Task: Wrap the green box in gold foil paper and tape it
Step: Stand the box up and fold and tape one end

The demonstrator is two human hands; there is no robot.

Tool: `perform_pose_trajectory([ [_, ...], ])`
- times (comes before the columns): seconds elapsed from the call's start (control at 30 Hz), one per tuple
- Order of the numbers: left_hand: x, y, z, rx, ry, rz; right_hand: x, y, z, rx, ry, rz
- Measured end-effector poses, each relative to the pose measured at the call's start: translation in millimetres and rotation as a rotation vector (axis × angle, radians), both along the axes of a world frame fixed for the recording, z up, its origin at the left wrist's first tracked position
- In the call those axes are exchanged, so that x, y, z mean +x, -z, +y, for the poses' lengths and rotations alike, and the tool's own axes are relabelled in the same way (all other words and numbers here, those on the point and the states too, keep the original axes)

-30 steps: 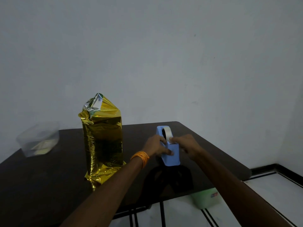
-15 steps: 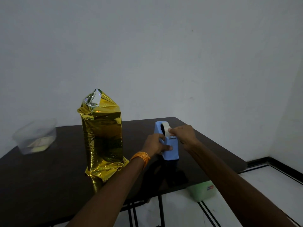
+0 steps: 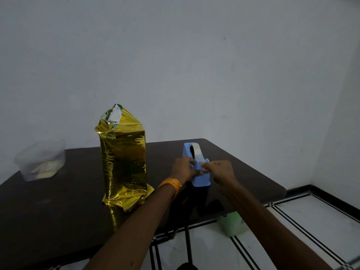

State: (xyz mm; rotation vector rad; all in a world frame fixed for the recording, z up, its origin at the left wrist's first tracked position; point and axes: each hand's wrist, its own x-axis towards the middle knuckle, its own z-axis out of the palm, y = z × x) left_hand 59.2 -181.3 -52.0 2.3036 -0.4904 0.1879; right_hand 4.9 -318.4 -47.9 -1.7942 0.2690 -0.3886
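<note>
We judge that the wrapping is mostly done and the taping is only at its start. The foil-wrapped box (image 3: 124, 168) stands upright on the dark table (image 3: 243, 172), left of our hands and apart from them; the green box itself is hidden under the gold foil paper (image 3: 126, 145). The sides are covered, but the top end (image 3: 115, 119) stands up in a loose crumpled peak with the silver inner side showing, and the bottom edge (image 3: 128, 201) spreads out on the table, not folded under. We cannot see any tape on the foil from this side. Our left hand (image 3: 184, 170) grips the body of the blue tape dispenser (image 3: 201, 180), and our right hand (image 3: 222, 172) seems to pinch the free end of the tape at the cutter, below the tape roll (image 3: 196, 151). What is left, in our judgement: to pull and cut a strip, to fold both ends flat, and to fix them with tape.
</note>
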Motion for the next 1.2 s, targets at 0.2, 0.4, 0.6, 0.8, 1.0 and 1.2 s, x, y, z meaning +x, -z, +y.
perform_pose_trajectory([
  [0.2, -2, -2, -1, 0.024, 0.000, -0.002, -2, 4, -6, -0.332, 0.028, -0.064],
  [0.4, -4, -8, 3, 0.184, 0.032, 0.067, -24, 14, -19, -0.340, -0.024, -0.105],
  [0.6, -20, -56, 32, 0.009, -0.142, -0.342, -25, -40, -7, -0.210, -0.083, -0.329],
  [0.8, -48, -152, 91, -0.220, -0.147, -0.561, -2, -90, 56, -0.047, -0.257, -0.512],
  [1.0, -63, -201, 166, -0.140, -0.116, -0.561, 11, -113, 129, -0.145, -0.589, -0.516],
  [1.2, -62, -194, 236, 0.253, -0.123, -0.488, 19, -116, 166, -0.253, -0.705, -0.495],
])
